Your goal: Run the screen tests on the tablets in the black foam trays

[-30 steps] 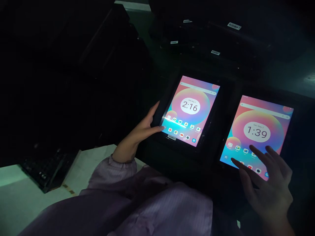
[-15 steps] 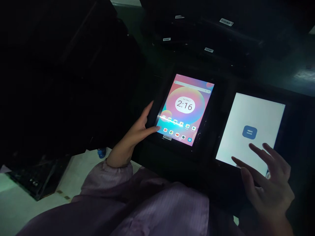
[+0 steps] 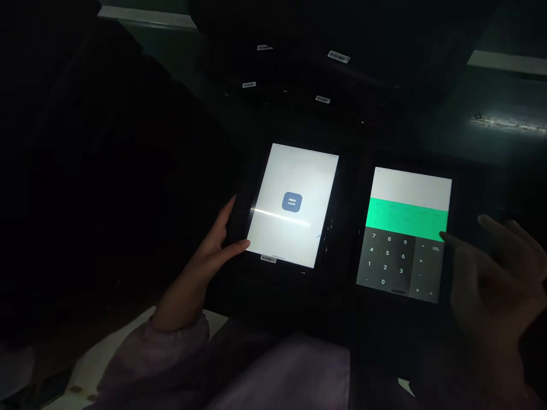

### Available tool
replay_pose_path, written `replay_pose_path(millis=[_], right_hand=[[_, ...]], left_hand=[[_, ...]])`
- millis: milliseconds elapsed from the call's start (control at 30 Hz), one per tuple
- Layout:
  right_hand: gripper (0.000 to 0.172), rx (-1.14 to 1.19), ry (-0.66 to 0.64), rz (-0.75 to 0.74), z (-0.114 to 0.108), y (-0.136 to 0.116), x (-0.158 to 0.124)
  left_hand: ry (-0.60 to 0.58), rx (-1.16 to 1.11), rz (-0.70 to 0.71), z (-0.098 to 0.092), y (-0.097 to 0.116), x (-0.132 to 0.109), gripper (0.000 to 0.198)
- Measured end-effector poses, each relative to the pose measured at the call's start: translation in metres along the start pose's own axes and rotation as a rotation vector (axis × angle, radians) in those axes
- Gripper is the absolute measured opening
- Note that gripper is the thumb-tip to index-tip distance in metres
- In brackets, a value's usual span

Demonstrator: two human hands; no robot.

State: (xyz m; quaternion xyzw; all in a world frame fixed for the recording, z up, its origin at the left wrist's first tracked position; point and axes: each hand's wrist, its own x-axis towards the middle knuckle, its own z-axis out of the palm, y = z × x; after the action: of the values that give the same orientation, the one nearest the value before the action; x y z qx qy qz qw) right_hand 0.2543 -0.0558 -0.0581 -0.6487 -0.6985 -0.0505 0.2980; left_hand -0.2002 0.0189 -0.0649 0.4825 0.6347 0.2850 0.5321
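The left tablet (image 3: 277,230) glows white with a blue equals-sign icon in the middle of its screen. My left hand (image 3: 205,259) grips its lower left edge, thumb on the screen's corner and the other fingers along the side, partly lost in the dark. Beside it, the right tablet (image 3: 378,259) displays a calculator with a green band and dark number keys. My right hand (image 3: 499,273) is slightly blurred at that tablet's right edge, fingers spread. Its index fingertip lies over the green band's right end; whether it touches the glass I cannot tell.
Several small barcode labels (image 3: 339,56) show on dark objects behind the tablets. Another barcode label (image 3: 268,259) sits below the left tablet's screen. A shiny, light-catching surface (image 3: 508,122) lies at the far right. Much of the left side is too dark to make out.
The left tablet has switched from its home screen to the equals-sign icon, the right one from that icon to the calculator. My right hand has shifted up and right. The view has swung.
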Motion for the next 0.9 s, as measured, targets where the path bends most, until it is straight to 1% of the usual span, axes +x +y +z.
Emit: replay_pose_path(millis=[67, 133, 233, 300, 367, 433, 500, 567, 667, 767, 833, 900], right_hand=[[0.035, -0.041, 0.01, 0.047, 0.008, -0.002, 0.003], [0.028, -0.067, -0.028, 0.066, 0.015, -0.004, 0.004], [0.028, -0.055, -0.084, 0.088, 0.019, -0.004, 0.004], [0.029, -0.053, -0.066, 0.137, 0.02, -0.002, 0.002], [0.029, -0.071, -0.014, 0.192, 0.02, 0.001, 0.001], [0.03, -0.081, 0.026, 0.206, 0.022, 0.002, 0.001], [0.032, -0.069, 0.035, 0.15, 0.023, 0.0, 0.002], [0.032, -0.058, 0.007, 0.096, 0.024, -0.003, 0.003], [0.032, -0.06, 0.005, 0.123, 0.024, -0.003, 0.004], [0.03, -0.08, 0.074, 0.143, 0.022, -0.004, 0.003], [0.026, -0.06, 0.069, 0.086, 0.02, -0.01, 0.004], [0.023, -0.002, 0.033, -0.008, 0.019, -0.019, 0.005]], left_hand=[[0.034, -0.071, 0.016, 0.003, 0.004, 0.003, 0.093], [0.092, -0.128, 0.073, 0.006, 0.008, 0.011, 0.081], [0.166, -0.227, 0.156, 0.009, 0.011, 0.027, 0.051], [0.189, -0.27, 0.176, 0.011, 0.011, 0.037, 0.038], [0.231, -0.289, 0.172, 0.014, 0.01, 0.043, 0.035], [0.324, -0.343, 0.175, 0.017, 0.01, 0.048, 0.039], [0.408, -0.418, 0.177, 0.02, 0.009, 0.051, 0.044], [0.451, -0.467, 0.173, 0.023, 0.008, 0.053, 0.043], [0.454, -0.483, 0.179, 0.024, 0.008, 0.054, 0.038], [0.443, -0.489, 0.196, 0.025, 0.008, 0.055, 0.036], [0.444, -0.487, 0.202, 0.025, 0.008, 0.055, 0.035], [0.453, -0.484, 0.196, 0.025, 0.009, 0.056, 0.033]])
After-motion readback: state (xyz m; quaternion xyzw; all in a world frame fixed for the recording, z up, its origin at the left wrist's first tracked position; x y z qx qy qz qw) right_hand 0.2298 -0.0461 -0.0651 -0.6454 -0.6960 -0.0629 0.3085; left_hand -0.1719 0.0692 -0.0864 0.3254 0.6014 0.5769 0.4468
